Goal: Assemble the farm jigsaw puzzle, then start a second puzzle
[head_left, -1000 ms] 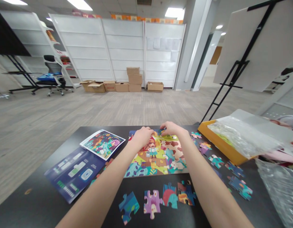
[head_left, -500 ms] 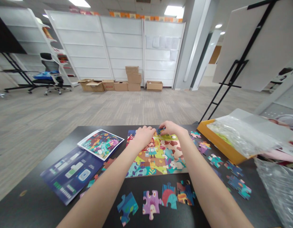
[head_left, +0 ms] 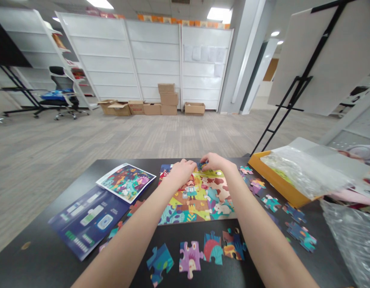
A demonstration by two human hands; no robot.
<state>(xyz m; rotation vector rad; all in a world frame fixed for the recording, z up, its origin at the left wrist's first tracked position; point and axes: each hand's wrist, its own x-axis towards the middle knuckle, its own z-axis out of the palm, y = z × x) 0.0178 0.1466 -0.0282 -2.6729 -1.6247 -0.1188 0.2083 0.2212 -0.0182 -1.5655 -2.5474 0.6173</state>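
A colourful jigsaw puzzle (head_left: 199, 200), joined across much of its area, lies on the black table in front of me. My left hand (head_left: 181, 172) rests over its upper left part, palm down, with fingers laid toward the far edge. At that far edge, my right hand (head_left: 213, 161) grips a dark blue puzzle piece (head_left: 203, 164) between thumb and fingers, touching or just above the puzzle; which one I cannot tell. Nearer to me are a blue-green piece (head_left: 160, 262), a purple piece (head_left: 190, 258), a red and teal piece (head_left: 213, 248) and a brown piece (head_left: 233, 245).
On the left, a picture card (head_left: 127, 182) overlaps a dark blue leaflet (head_left: 89, 220). Several loose pieces (head_left: 271, 203) are scattered right of the puzzle. Beyond them sits a yellow box (head_left: 281, 178) with clear plastic wrap (head_left: 307, 176), and more plastic (head_left: 349, 236) lies at the right edge.
Both hands stay in nearly the same place, the right still on the dark blue piece. The view shifts very slightly.
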